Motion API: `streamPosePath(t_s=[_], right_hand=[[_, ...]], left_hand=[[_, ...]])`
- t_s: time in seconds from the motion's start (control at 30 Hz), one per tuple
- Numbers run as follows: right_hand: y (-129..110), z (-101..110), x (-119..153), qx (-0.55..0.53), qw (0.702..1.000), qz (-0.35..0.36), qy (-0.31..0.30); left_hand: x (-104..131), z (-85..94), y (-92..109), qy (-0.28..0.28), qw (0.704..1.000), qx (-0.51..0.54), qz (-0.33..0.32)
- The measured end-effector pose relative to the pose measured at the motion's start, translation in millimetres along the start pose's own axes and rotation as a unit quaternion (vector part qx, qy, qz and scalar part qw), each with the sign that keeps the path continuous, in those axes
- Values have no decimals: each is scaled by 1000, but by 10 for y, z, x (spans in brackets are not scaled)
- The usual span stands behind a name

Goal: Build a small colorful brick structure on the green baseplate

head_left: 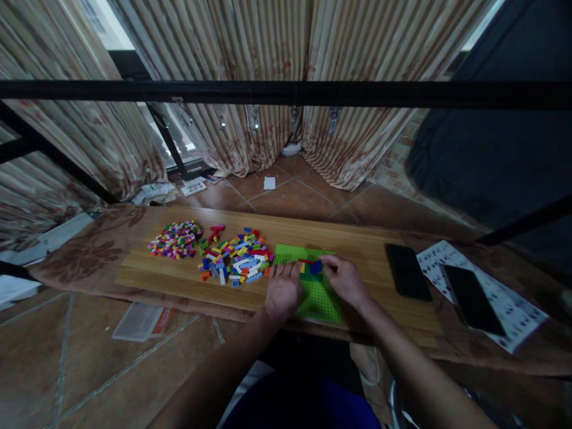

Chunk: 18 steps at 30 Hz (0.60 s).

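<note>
A green studded baseplate (319,304) lies on the wooden board, with a small built group near its upper middle. That group shows a blue brick (315,267), a yellow brick (302,268) and a thin red piece (306,261). My left hand (285,290) rests over the plate's left part, fingers stretched out and lying flat, fingertips near the yellow brick. From the right, my right hand (346,281) reaches in with thumb and fingers pinched at the blue brick's right edge. Its fingertips are small and partly hidden.
Left of the plate lies a loose pile of mixed bricks (243,259), with a heap of tiny colourful pieces (176,239) beyond. A black phone (407,271) sits at the board's right. Past it, another dark device (473,299) lies on a printed sheet (521,313). A black rail (286,93) crosses ahead.
</note>
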State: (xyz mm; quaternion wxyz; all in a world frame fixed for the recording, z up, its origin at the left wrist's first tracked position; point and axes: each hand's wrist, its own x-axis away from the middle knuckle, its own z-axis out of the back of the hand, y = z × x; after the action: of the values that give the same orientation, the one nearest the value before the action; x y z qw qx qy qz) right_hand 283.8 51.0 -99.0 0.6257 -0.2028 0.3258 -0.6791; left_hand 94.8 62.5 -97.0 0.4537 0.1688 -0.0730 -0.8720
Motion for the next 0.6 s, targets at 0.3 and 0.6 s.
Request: streamPosePath(t_s=[0.3,0.6], right_hand=[[133,-41,-72,20,999,-20,-24],[134,-78,-86,10,999,-25,-24]], left_hand=[[-44,-77,-29,-7,998,68,-11],[-3,-175,-35,0,997,74,-23]])
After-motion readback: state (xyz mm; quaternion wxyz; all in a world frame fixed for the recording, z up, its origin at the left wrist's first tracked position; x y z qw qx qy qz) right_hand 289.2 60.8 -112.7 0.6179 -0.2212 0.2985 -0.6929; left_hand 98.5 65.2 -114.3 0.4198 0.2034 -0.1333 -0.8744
